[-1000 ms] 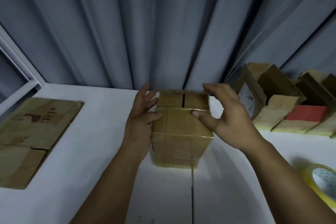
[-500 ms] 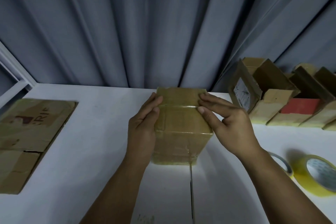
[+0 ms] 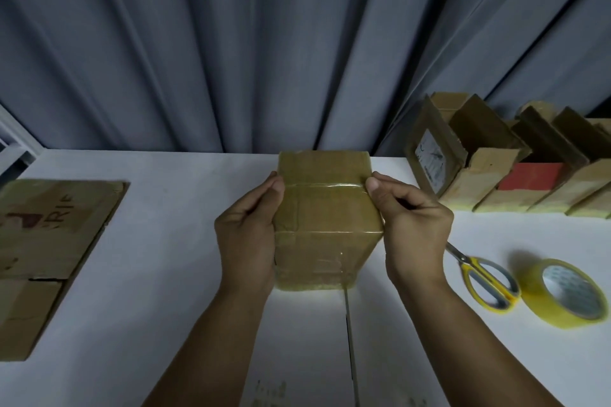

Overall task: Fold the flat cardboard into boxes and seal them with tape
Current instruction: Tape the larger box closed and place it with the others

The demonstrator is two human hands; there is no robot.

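Cardboard box (image 3: 325, 208) gripped at both sides by left hand (image 3: 246, 235) and right hand (image 3: 415, 228), thumbs pinning top flaps. Risk: releasing for tape roll (image 3: 537, 291) likely lets flaps spring open.

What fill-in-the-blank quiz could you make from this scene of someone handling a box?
The box between the left hand and right hand is made of ____.
The scissors have ____ handles.
The tape roll lies ____ of the scissors.
The flattened sheet lies on the table's ____ side.
Missing: cardboard, yellow, right, left.
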